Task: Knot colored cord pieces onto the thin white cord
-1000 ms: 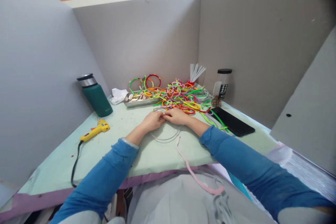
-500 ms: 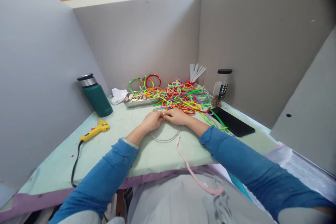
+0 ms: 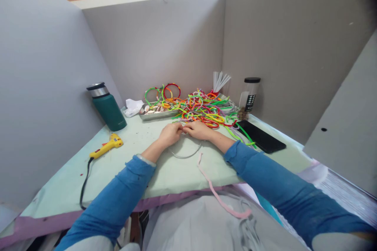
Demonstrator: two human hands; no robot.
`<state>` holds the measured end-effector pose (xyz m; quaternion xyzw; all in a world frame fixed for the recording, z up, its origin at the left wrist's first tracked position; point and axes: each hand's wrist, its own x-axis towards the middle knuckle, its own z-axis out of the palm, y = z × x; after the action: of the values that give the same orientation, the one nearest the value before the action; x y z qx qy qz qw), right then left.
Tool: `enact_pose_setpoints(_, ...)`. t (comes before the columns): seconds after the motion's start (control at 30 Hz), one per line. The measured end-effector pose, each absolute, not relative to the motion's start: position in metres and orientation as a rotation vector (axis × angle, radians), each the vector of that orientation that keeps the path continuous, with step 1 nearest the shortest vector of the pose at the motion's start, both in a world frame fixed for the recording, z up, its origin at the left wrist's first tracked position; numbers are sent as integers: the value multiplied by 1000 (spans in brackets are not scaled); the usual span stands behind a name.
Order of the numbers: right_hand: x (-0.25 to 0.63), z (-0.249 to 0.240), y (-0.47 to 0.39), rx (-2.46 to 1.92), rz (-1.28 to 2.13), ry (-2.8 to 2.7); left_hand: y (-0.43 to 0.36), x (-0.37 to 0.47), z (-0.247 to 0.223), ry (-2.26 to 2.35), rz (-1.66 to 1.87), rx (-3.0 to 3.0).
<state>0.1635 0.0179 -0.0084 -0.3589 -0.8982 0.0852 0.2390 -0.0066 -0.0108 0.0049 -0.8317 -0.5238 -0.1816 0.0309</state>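
Observation:
My left hand (image 3: 171, 134) and my right hand (image 3: 196, 129) meet above the table, fingertips pinched together on a thin grey wire ring (image 3: 185, 157). The ring's lower arc hangs toward me below the hands; its upper part is hidden by the fingers. A pink pipe cleaner (image 3: 212, 190) lies loose just right of the ring and droops over the table edge onto my lap. Right behind the hands spreads a heap of coloured pipe cleaners (image 3: 203, 104).
A yellow glue gun (image 3: 106, 147) and a green bottle (image 3: 109, 111) are at left. Behind stand a metal tray (image 3: 160, 115) of shells, finished-looking rings (image 3: 172, 84) and white sticks (image 3: 220, 81). At right are a clear jar (image 3: 249, 94) and black phone (image 3: 263, 137). Grey partitions (image 3: 156, 43) enclose the table.
The hands stay in almost the same place. Where two strands of the wire arc showed apart below them, they now lie close together as one line.

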Motion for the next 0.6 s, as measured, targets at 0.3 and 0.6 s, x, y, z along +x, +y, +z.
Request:
enact_pose_setpoints(0.3,164,-8,19,-986,275,-2436,-9,-7,4,-1554,-619,-2548)
enact_pose_setpoints(0.6,164,-8,19,-1006,311,-2416,-7,-8,4,-1557,-616,-2550)
